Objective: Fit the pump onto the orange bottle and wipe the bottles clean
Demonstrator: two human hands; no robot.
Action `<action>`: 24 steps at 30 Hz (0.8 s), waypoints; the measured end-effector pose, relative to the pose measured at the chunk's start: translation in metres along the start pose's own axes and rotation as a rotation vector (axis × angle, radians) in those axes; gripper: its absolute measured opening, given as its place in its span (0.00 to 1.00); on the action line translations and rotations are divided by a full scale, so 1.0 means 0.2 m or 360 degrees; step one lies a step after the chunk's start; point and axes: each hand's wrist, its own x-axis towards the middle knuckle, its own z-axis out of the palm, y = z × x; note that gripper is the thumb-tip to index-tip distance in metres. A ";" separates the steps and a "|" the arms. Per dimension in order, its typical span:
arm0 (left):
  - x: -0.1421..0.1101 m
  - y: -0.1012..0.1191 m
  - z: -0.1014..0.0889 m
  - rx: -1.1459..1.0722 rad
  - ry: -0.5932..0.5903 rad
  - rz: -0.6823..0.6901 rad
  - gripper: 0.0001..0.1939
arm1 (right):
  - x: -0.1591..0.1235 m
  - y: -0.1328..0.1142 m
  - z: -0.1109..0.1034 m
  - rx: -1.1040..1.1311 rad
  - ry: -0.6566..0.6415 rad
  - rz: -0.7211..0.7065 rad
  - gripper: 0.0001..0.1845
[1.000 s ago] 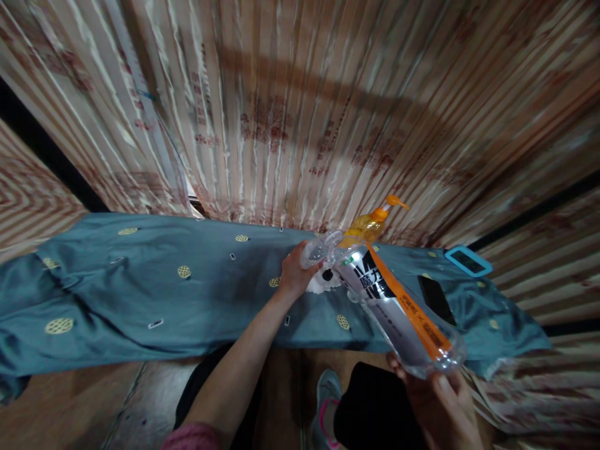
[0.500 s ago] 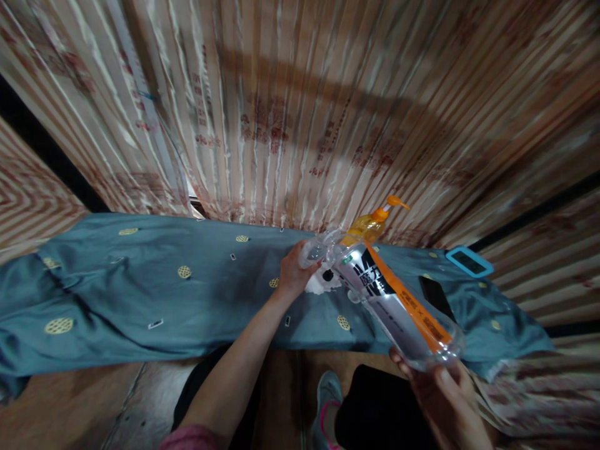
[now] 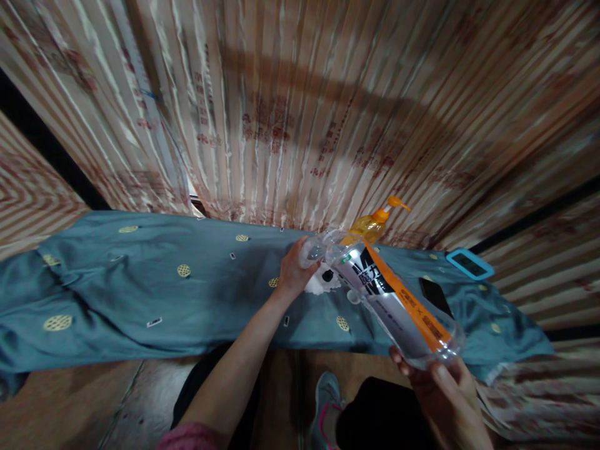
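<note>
My right hand (image 3: 443,390) grips the base of a large clear plastic bottle (image 3: 394,300) with a silver and orange label. The bottle tilts, its top pointing up and left toward my left hand (image 3: 296,269). My left fingers are wrapped round a small clear plastic container (image 3: 315,249), which meets or overlaps the bottle's top end; whether they touch I cannot tell. Behind them is a yellow pump bottle (image 3: 368,226) with an orange pump head, its lower part hidden. Beneath the bottle's top lies a white, paper-like piece (image 3: 323,281) with a dark round spot.
A blue-green patterned cloth (image 3: 140,294) covers the long table. To the right lie a dark phone (image 3: 435,295) and a blue-framed device with a dark screen (image 3: 470,264). A striped, wrinkled curtain-like wall (image 3: 281,125) rises behind the table. My shoe (image 3: 327,400) is below.
Almost nothing differs. Both hands keep their grips and the large bottle stays tilted in the same place; the view has shifted very slightly.
</note>
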 end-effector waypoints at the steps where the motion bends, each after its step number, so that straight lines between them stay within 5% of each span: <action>1: 0.00 0.00 0.00 -0.0012 -0.0009 0.0022 0.31 | 0.00 0.00 0.00 0.0007 -0.0001 -0.0006 0.26; 6: 0.00 -0.03 0.01 -0.0025 -0.0048 0.0057 0.30 | -0.03 0.02 0.02 0.0107 0.0041 0.0017 0.30; 13: 0.00 -0.02 0.01 0.0013 -0.0016 0.0074 0.30 | -0.03 0.05 -0.01 0.0046 -0.0050 -0.0014 0.21; 24: 0.00 -0.01 0.01 0.0047 -0.0010 0.0064 0.30 | -0.03 0.04 0.03 0.0027 0.0003 -0.0105 0.21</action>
